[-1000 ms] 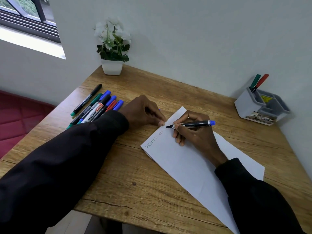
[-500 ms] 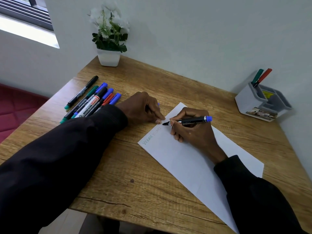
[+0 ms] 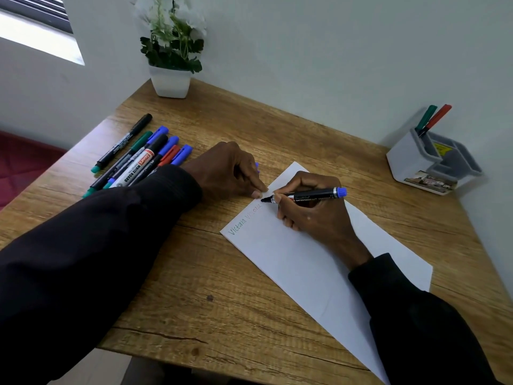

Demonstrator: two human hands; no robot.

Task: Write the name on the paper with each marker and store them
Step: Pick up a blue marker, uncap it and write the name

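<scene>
A white sheet of paper (image 3: 299, 262) lies slanted on the wooden desk (image 3: 227, 273), with a name in green and a fainter one in red near its left edge. My right hand (image 3: 313, 212) grips a black marker with a blue end (image 3: 311, 195), tip just above the paper's upper left edge. My left hand (image 3: 230, 173) rests curled at the paper's corner; a bit of blue, probably the marker's cap, shows between its fingers. Several capped markers (image 3: 138, 159) lie in a row at the desk's left. A grey desk organiser (image 3: 433, 165) at the right holds a green and a red marker (image 3: 433, 119).
A white pot with a flowering plant (image 3: 170, 59) stands at the desk's far left corner against the wall. A window (image 3: 33, 26) is at the upper left, and a red floor covering (image 3: 19, 162) lies beyond the desk's left edge.
The marker tip has shifted slightly up and left toward my left fingertips. My head has tilted, so the whole scene sits lower and closer. The hands keep their grips.
</scene>
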